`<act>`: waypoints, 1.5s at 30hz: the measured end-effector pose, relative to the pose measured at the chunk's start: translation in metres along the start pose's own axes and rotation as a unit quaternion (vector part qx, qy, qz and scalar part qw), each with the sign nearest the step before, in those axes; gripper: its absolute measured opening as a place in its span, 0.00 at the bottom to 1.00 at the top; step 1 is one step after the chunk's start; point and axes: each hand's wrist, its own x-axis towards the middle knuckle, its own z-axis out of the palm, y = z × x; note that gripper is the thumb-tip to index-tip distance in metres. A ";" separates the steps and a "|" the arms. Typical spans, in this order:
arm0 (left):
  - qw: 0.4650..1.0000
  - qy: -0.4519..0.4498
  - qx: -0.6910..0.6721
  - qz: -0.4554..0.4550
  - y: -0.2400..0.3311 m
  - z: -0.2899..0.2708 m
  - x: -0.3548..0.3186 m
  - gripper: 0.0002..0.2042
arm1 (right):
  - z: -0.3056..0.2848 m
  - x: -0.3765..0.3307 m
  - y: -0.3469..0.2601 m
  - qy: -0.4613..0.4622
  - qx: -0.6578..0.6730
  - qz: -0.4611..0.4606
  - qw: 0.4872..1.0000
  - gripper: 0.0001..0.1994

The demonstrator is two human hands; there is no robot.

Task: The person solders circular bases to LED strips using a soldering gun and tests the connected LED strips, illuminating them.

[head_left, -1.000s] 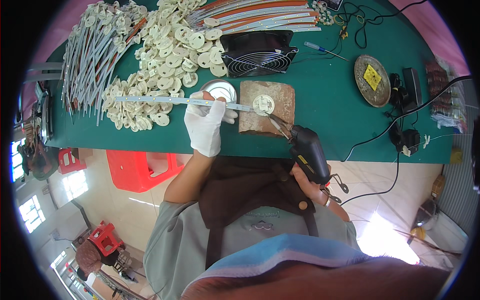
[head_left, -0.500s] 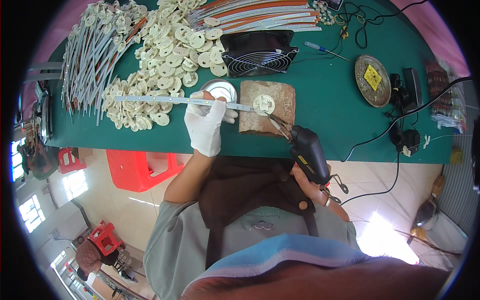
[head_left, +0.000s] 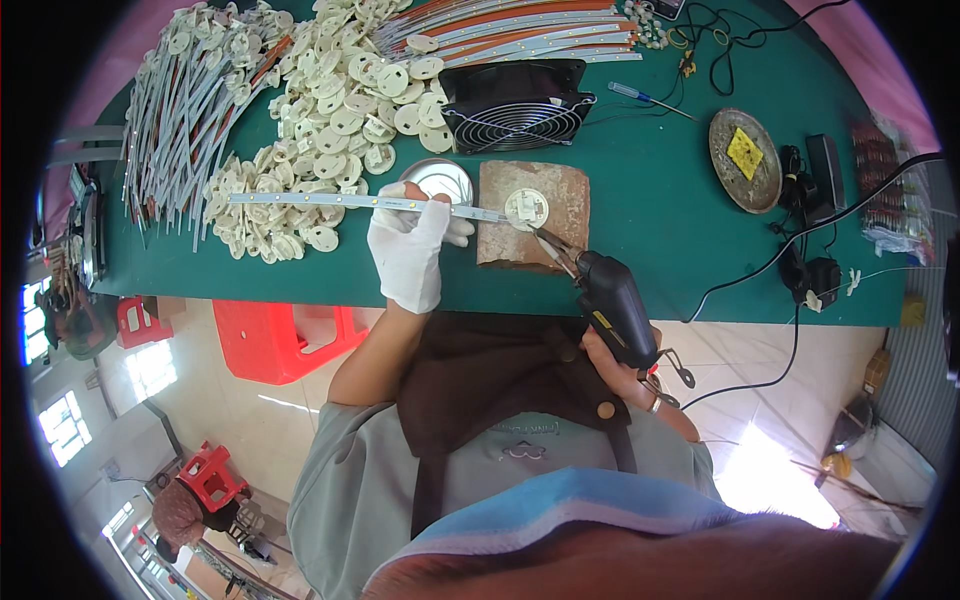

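A rough, pitted, squarish block (head_left: 562,203) carries a smooth cream disc (head_left: 526,208); the gun (head_left: 617,312) is black plastic with metal prongs. The strip (head_left: 320,200) is slim, flat and white, dotted yellowish. Its long axis runs nearly nine to three o'clock, its three-o'clock end at the disc's edge. The gloved left hand (head_left: 408,250) pinches it; the right hand (head_left: 612,365), partly hidden, curls round the gun, which points toward half past ten.

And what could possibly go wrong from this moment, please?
The white disc lies on the block with no hand on it, so the black tool in the right hand might nudge it aside. The left hand holds the light strip away from its disc-side end, so that end could shift.
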 end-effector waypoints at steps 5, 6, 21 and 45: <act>1.000 0.000 -0.008 -0.001 0.000 0.001 -0.001 0.10 | 0.001 -0.001 -0.002 0.005 -0.001 0.014 1.000 0.17; 1.000 0.000 -0.010 0.000 0.001 0.001 -0.001 0.10 | 0.000 0.000 -0.004 0.005 -0.001 0.014 1.000 0.17; 1.000 -0.004 -0.003 0.002 -0.001 0.000 0.000 0.09 | -0.006 0.004 -0.018 -0.015 -0.042 -0.021 0.999 0.17; 1.000 0.005 0.005 -0.001 -0.001 0.000 0.000 0.08 | -0.004 0.002 -0.015 -0.016 -0.021 0.034 0.999 0.19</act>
